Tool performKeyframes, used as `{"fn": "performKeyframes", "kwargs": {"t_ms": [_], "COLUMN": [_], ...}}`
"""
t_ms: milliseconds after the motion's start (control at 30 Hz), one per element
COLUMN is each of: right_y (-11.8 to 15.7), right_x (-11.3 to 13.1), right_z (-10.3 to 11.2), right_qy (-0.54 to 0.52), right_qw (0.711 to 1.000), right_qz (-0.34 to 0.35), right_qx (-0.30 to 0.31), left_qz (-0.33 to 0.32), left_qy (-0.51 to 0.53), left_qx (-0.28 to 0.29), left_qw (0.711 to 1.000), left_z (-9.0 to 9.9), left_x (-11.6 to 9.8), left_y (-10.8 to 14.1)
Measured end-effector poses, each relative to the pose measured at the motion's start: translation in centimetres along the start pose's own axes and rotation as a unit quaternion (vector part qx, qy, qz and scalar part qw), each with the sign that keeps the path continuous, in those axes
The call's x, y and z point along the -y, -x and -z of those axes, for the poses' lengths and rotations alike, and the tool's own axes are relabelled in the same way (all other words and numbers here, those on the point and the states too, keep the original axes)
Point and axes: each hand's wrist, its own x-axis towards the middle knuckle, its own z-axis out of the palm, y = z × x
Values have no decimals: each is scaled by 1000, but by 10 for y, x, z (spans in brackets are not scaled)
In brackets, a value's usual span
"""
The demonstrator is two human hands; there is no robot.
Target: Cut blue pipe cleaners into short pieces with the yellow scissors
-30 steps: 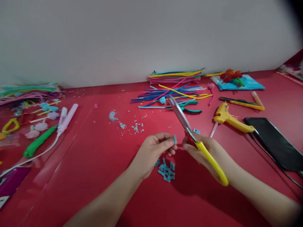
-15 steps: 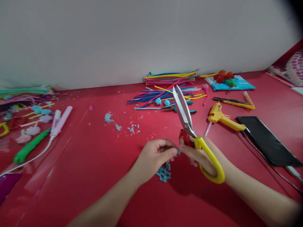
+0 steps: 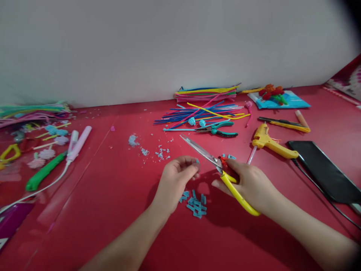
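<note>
My left hand (image 3: 176,178) pinches a small blue piece (image 3: 197,161) between thumb and fingertips, above the red table. Scissors (image 3: 201,150) with yellow and red handles are in my right hand (image 3: 251,180), their blades pointing up and left and nearly closed, beyond my left fingertips. Below my hands lies a small heap of short blue pieces (image 3: 196,206). A few more blue pieces (image 3: 231,156) rest just past my right fingers.
Pliers (image 3: 220,130) and pipe cleaners (image 3: 203,113) lie at the back. On the right are a yellow glue gun (image 3: 272,145) and a black phone (image 3: 324,171). A green-handled tool (image 3: 46,172) and a pink iron (image 3: 79,145) lie left.
The scissors have swung down to the left from nearly upright, and their blades have come closer together. My hands have moved apart, the left one slightly up and left. The view has shifted a little.
</note>
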Motion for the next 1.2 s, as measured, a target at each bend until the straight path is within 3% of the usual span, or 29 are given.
{"fn": "performKeyframes", "kwargs": {"t_ms": [167,333,1200], "right_y": [4,7,6], "right_x": [-3,-6,-12], "right_z": [-7,-12,-19], "right_qy": [151,215,250], "right_qw": [988,975,959], "right_qz": [34,62,125], "right_qx": [-8,-15,-49], "left_qz": [-44,-73,-68], "left_qy": [48,62,87], "left_qx": [-22,-40,-44], "left_qw": [998,995,993], "left_z": [8,13,13], "left_x": [0,1,-1], "left_y": [-3,-4,-5]}}
